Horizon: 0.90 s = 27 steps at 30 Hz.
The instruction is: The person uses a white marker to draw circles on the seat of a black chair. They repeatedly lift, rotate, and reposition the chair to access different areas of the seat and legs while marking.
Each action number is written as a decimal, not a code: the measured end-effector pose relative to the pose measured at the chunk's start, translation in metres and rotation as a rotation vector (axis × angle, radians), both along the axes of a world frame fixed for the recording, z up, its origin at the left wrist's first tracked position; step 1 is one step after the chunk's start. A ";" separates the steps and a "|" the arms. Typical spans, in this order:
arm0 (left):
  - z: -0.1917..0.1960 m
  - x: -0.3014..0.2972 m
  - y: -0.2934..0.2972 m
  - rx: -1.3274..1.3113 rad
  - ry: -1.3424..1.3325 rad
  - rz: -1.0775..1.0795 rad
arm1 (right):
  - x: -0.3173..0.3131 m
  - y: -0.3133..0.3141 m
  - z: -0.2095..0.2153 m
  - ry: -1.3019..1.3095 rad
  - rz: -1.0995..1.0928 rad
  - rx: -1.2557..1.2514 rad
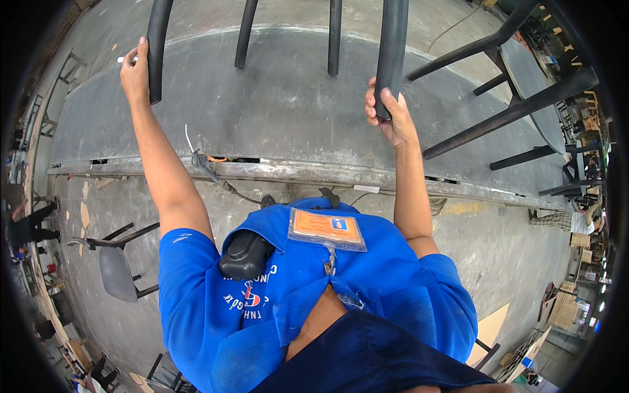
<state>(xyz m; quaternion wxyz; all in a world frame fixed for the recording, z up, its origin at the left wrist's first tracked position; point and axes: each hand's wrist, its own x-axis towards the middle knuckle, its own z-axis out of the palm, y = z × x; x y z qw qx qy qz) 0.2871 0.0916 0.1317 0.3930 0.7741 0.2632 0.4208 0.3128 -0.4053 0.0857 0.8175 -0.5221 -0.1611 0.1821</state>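
Two thick black wooden legs reach down from the top edge, and two thinner black legs [335, 39] stand between them; whatever joins them is out of view. My right hand [395, 118] is wrapped round the lower end of the thick right leg [392, 52], thumb on its front. At the thick left leg [157, 59], my left hand [135, 75] is closed beside its outer side. A small white piece [121, 59], its kind unclear, sticks out from those fingers. The legs are over a long dark grey workbench [282, 111].
Right of me a black chair [537, 98] lies on the bench, legs pointing my way. A grey tool with a cable [208, 169] hangs at the bench's near edge. Another chair [119, 268] stands on the floor at left. People [576, 223] are at the far sides.
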 end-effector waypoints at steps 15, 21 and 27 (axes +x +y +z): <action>-0.020 -0.031 -0.004 -0.143 -0.085 0.004 | -0.049 -0.016 -0.042 0.031 0.035 -0.017; -0.018 -0.028 0.005 -0.068 -0.059 0.031 | -0.040 -0.008 -0.017 -0.144 -0.088 -0.145; 0.004 -0.008 0.012 0.075 0.000 -0.016 | -0.024 0.010 -0.001 -0.102 -0.185 -0.036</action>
